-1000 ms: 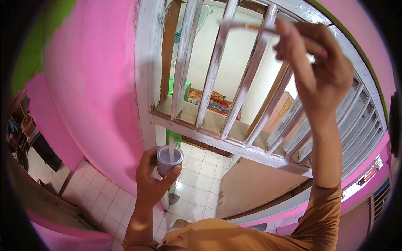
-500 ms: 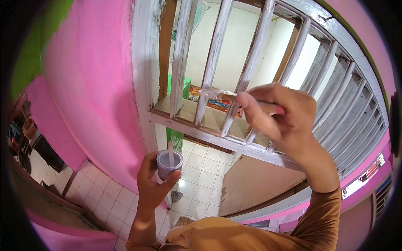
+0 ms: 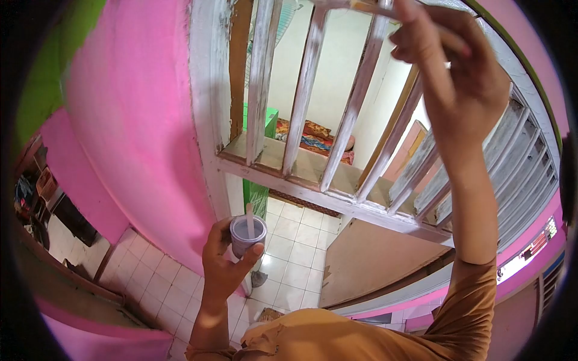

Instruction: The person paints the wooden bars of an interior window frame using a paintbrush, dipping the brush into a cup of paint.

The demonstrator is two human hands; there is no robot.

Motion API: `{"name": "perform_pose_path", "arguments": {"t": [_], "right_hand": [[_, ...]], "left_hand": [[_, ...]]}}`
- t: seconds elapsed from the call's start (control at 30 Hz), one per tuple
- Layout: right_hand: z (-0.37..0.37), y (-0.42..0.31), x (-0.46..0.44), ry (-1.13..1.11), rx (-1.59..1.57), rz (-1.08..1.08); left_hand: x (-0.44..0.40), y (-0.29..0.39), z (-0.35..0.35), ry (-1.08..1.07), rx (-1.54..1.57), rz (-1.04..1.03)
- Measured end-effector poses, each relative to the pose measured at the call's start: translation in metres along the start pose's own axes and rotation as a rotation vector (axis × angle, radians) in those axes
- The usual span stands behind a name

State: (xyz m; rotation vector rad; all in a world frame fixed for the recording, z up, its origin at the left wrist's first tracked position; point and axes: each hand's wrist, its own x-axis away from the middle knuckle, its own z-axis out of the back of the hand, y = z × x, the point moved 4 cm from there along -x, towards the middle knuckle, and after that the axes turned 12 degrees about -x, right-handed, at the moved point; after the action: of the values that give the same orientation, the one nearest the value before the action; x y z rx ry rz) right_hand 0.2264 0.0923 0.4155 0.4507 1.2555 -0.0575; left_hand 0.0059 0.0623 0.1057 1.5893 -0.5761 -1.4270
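Note:
My left hand (image 3: 227,262) is wrapped round a small cup (image 3: 245,243) of greyish paint, with a pale flat stick (image 3: 250,220) standing in it. Raised at the top right, my right hand (image 3: 454,72) pinches a thin brush (image 3: 376,8). The brush tip lies at the upper part of a slatted white bar (image 3: 305,90), near the top edge of the view; whether it touches is hard to tell. Several upright bars with patchy white paint rise from a whitish bottom rail (image 3: 337,201).
A pink wall (image 3: 132,120) curves along the left, with a dark doorway area beyond it. Behind the bars are a green box (image 3: 270,122) and patterned cloth (image 3: 310,138). White floor tiles (image 3: 295,243) and a brown panel (image 3: 373,259) lie below.
My right hand went from low on the bars back up to the top right with the brush. My left hand with the cup has shifted slightly right in view.

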Motion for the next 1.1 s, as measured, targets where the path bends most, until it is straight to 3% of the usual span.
{"name": "perform_pose_path", "arguments": {"t": [0.2, 0.3, 0.37, 0.43, 0.53, 0.63, 0.7, 0.77, 0.83, 0.93, 1.03, 1.1], "right_hand": [[-0.018, -0.029, 0.050, -0.418, 0.226, -0.095], [-0.020, -0.034, 0.055, -0.379, 0.041, -0.143], [-0.017, -0.037, 0.041, -0.393, -0.030, -0.332], [-0.024, -0.031, 0.031, -0.328, -0.091, -0.276], [-0.042, -0.019, 0.025, -0.305, -0.324, -0.411], [-0.061, -0.013, 0.022, -0.408, -0.228, -0.533], [-0.069, -0.007, 0.015, -0.423, -0.195, -0.493], [-0.072, 0.005, 0.005, -0.286, -0.228, -0.442], [-0.077, 0.011, -0.014, -0.113, -0.191, -0.154], [-0.069, 0.002, -0.033, -0.124, 0.028, -0.102], [-0.063, 0.000, -0.040, 0.031, 0.025, 0.074], [-0.066, 0.000, -0.026, -0.038, 0.089, 0.151]], "left_hand": [[0.003, 0.002, 0.003, 0.010, -0.001, -0.004], [0.005, 0.003, 0.006, 0.000, -0.015, 0.014], [0.006, 0.002, 0.007, -0.001, -0.007, 0.019], [0.006, 0.001, 0.007, -0.002, 0.004, 0.025], [0.007, 0.000, 0.008, 0.003, 0.000, 0.023], [0.010, -0.002, 0.011, 0.010, 0.006, 0.033], [0.012, -0.003, 0.014, 0.026, 0.010, 0.043], [0.013, -0.004, 0.016, 0.036, 0.005, 0.054], [0.013, -0.005, 0.018, 0.040, 0.001, 0.065], [0.013, -0.005, 0.018, 0.048, -0.004, 0.063], [0.012, -0.004, 0.018, 0.035, -0.019, 0.076], [0.011, -0.004, 0.017, 0.030, 0.005, 0.078]]}}
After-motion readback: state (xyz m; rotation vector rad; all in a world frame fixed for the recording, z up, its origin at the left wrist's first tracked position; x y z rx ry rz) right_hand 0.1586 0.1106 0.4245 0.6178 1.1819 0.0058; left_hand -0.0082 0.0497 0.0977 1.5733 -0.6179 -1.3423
